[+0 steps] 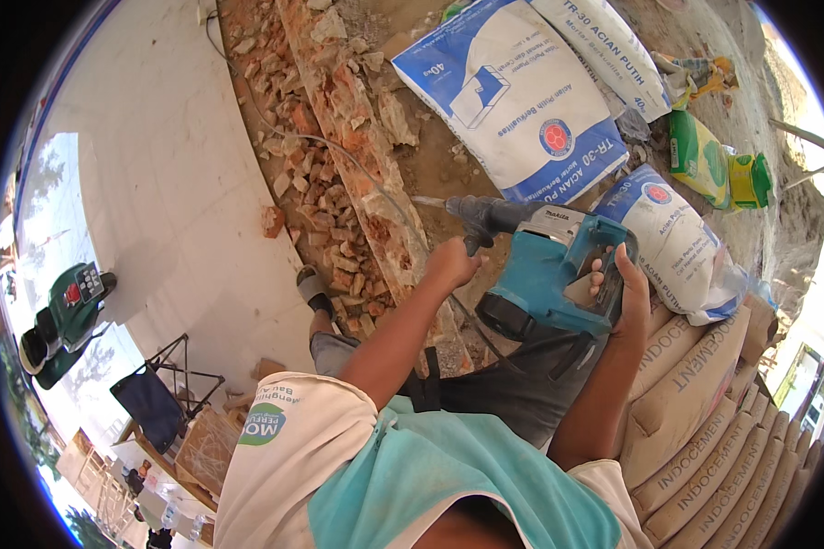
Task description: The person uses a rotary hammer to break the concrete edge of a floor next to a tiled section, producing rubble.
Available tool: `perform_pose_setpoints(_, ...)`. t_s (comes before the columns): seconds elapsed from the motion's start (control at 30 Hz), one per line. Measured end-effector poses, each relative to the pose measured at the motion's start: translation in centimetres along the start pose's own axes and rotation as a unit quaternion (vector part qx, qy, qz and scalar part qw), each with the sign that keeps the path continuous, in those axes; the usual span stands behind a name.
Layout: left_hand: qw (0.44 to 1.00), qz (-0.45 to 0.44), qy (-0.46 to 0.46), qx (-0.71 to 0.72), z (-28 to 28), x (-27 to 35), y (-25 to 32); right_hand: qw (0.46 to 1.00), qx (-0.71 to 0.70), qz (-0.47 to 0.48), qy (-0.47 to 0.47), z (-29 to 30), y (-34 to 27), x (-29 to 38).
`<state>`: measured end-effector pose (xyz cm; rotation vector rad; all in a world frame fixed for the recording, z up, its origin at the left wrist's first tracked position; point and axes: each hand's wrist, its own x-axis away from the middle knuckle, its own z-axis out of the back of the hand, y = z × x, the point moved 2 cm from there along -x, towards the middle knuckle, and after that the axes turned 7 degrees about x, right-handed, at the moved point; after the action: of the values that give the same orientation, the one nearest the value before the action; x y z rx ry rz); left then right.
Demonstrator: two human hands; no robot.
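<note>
A teal Makita demolition hammer (542, 264) lies across my front, its barrel towards the left. My left hand (453, 264) is closed around the black side handle (479, 237). At the back, my right hand (628, 291) wraps the rear grip, fingers showing through the handle opening. The steel bit (428, 202) reaches over the edge of a strip of broken brick and mortar (367, 165); whether its tip touches the masonry, I cannot tell. A grey cable (357, 161) runs over the rubble and passes below my left hand.
Brick rubble (323, 240) fills the trench beside a pale, smooth floor (172, 158). Printed mortar sacks (515, 89) lie beyond the hammer. Stacked cement bags (693, 439) rise at my right. A green machine (69, 322) and a folding chair (151, 405) stand left.
</note>
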<state>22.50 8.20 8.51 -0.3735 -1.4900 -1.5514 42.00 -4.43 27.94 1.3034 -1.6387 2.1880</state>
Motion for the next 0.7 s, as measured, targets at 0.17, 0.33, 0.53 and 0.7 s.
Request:
perform_pose_setpoints(0.17, 0.995, 0.046, -0.046, -0.081, -0.3, -5.7, -1.1, 0.990, -0.089, -0.107, 0.021, 2.7, 5.5, -7.5)
perform_pose_setpoints(0.33, 0.991, 0.090, -0.043, -0.088, -2.9, -7.4, -0.1, 0.988, -0.076, -0.135, -0.027, 6.7, 6.5, -12.5)
perform_pose_setpoints(0.53, 0.992, 0.074, -0.044, -0.091, -3.4, -8.9, 0.8, 0.978, -0.110, -0.161, -0.069, 8.1, 5.6, -15.8)
perform_pose_setpoints(0.7, 0.992, 0.084, -0.058, -0.075, -2.3, -9.4, 1.4, 0.960, -0.165, -0.203, -0.103, 6.6, 4.4, -16.8)
